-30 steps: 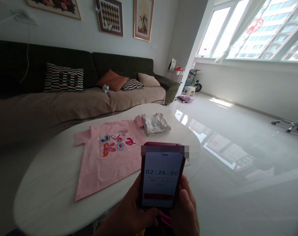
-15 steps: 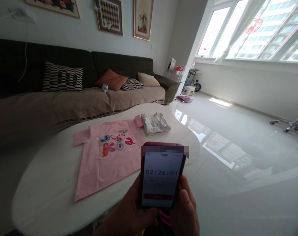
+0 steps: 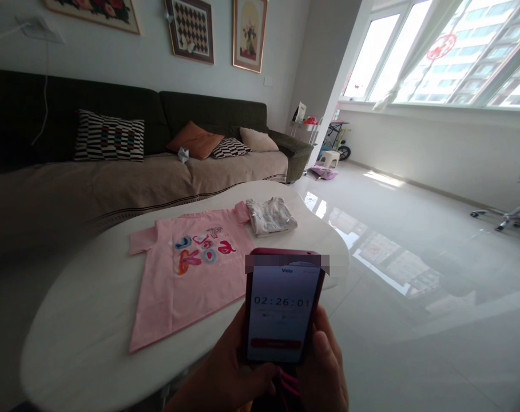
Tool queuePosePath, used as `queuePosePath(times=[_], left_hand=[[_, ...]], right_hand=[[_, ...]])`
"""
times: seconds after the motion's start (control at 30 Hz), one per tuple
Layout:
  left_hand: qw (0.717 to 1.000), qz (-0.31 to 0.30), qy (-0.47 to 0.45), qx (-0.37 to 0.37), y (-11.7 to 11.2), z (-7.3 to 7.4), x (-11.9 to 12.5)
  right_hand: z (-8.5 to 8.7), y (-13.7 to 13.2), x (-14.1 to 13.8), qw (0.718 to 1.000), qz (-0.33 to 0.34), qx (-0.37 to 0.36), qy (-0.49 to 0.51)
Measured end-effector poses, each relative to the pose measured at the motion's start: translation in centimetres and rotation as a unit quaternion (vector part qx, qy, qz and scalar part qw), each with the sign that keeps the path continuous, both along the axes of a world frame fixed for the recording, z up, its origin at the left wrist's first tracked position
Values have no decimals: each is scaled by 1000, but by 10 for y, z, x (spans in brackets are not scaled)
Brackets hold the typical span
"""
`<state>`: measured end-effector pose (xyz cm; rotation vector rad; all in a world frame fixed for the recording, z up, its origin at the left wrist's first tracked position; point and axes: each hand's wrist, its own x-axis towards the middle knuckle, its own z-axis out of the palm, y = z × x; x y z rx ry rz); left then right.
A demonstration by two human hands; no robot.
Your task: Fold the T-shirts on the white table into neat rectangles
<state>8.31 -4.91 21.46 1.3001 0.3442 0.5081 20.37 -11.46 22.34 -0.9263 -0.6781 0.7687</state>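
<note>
Both my hands hold a smartphone [image 3: 281,323] upright in a dark red case, its lit screen showing "02:26:01" and a red bar below. My left hand [image 3: 234,366] grips its lower left side, thumb along the bottom edge. Around the lower right side is my right hand [image 3: 325,360], thumb at the edge. A pink cord [image 3: 289,380] hangs beneath the phone. Beyond it, a pink T-shirt [image 3: 199,292] with colourful printing lies spread flat on the white table [image 3: 71,332]. A folded whitish garment [image 3: 272,216] rests by its right sleeve.
Behind the table runs a dark green sofa [image 3: 212,106] with a beige cover and several cushions. A small cart [image 3: 305,130] and a low stool [image 3: 329,158] stand past the sofa's right end. On the right are a glossy tiled floor [image 3: 397,229] and a wheeled chair base [image 3: 506,217].
</note>
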Motion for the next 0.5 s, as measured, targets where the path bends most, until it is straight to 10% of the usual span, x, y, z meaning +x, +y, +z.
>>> queuePosePath(times=[0.5], left_hand=[[999, -3, -26, -26, -4, 2, 4]], right_hand=[[-24, -6, 30, 988, 113, -26, 104]])
